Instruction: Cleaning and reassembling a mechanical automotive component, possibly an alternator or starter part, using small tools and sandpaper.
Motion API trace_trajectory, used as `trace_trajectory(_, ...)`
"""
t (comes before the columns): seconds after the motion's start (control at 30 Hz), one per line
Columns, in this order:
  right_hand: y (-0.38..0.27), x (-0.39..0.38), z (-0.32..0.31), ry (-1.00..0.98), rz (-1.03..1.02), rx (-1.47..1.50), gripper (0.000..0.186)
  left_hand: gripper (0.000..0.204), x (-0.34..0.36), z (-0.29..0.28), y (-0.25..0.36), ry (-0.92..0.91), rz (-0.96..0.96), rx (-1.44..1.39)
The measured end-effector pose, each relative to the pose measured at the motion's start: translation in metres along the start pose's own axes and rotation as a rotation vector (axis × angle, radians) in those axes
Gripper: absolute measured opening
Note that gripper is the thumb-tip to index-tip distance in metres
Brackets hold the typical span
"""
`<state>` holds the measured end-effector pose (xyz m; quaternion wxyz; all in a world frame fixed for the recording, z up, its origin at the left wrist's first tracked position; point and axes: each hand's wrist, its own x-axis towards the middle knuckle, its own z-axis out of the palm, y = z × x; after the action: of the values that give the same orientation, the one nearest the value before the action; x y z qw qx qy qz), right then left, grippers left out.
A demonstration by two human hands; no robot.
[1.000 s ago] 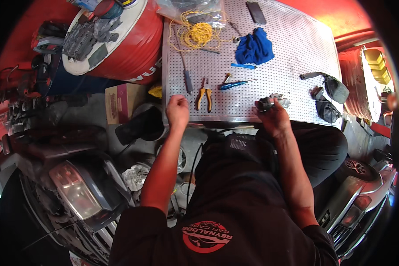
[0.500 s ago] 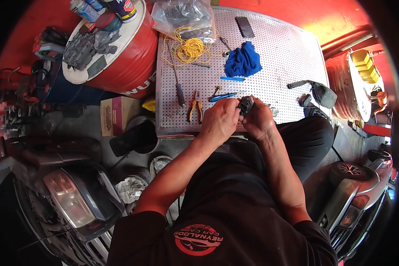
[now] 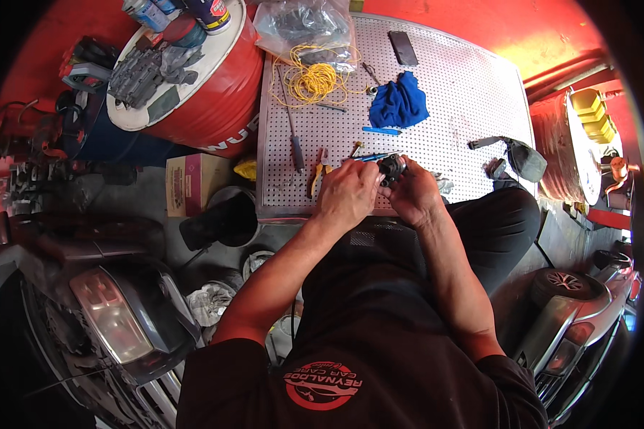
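Observation:
Near the front edge of a perforated metal table (image 3: 479,107), my right hand (image 3: 416,191) grips a small dark mechanical part (image 3: 391,169). My left hand (image 3: 348,189) has its fingers closed on the same part from the left. Just beyond my hands lie a blue screwdriver (image 3: 372,156) and a small brass-coloured piece (image 3: 357,149). Yellow-handled pliers (image 3: 315,179) are partly behind my left hand. A long screwdriver (image 3: 297,150) lies left of them. Farther back are a blue cloth (image 3: 397,100), a blue tool (image 3: 381,131) and a crumpled pale item (image 3: 444,182) right of my hand.
Yellow cord (image 3: 311,82), a plastic bag (image 3: 300,28), a phone (image 3: 402,48) and a black pouch (image 3: 527,160) share the table. A red drum (image 3: 222,93) and cardboard box (image 3: 186,186) stand left; another drum (image 3: 554,143) stands right. Cars flank me below.
My left hand has moved right and up to join my right hand at the dark part, which has moved left. In the last half second both hands shifted slightly.

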<state>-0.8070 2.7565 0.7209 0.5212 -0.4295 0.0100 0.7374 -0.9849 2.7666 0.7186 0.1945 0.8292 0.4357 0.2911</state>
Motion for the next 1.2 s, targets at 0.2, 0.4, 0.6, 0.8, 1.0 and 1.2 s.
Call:
trace_trajectory(0.2,0.004,0.008,0.003,0.062,-0.011,0.04,0.03,0.017,0.002,0.002,-0.003,0.043,-0.142,-0.203)
trace_trajectory(0.4,0.003,0.006,0.014,0.093,-0.018,0.031,0.033,0.018,0.003,0.002,-0.009,0.078,-0.186,-0.245)
trace_trajectory(0.6,0.005,0.007,0.023,0.169,-0.056,0.075,0.035,0.016,0.005,0.008,-0.02,-0.01,-0.186,-0.108)
trace_trajectory(0.8,0.014,0.018,0.013,0.103,-0.227,0.091,0.036,0.013,0.005,0.024,0.005,0.117,-0.655,-0.956)
trace_trajectory(1.0,0.019,0.015,0.021,0.079,-0.407,0.0,0.025,0.009,0.004,0.026,-0.005,0.107,-0.725,-1.08)
trace_trajectory(1.2,0.016,0.016,0.019,0.079,-0.388,-0.053,0.021,0.013,0.004,0.027,-0.005,0.066,-0.75,-1.164)
